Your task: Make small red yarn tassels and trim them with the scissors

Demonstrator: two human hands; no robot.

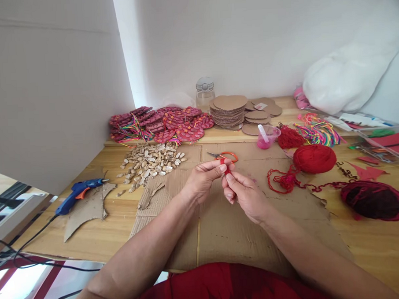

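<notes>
Both hands meet above the cardboard sheet (236, 227), pinching one small red piece (224, 162) between thumbs and fingertips. Whether it is yarn or felt I cannot tell, as the fingers cover much of it. My left hand (205, 179) is closed on its upper end. Curled just to the right and slightly lower, my right hand (242, 189) grips the other end. Behind the fingertips lie scissors (231, 156) with orange handles, partly hidden. A tangle of red yarn (283, 181) and a red yarn ball (314, 158) lie to the right.
Peanut shells (154, 164) are heaped at left, near a blue glue gun (77, 194) with a trailing cord. Decorated pink pieces (172, 123), stacked cardboard shapes (229, 110) and a jar (205, 96) line the back. A cup (267, 140), dark yarn (375, 199) and a plastic tray (387, 137) are at right.
</notes>
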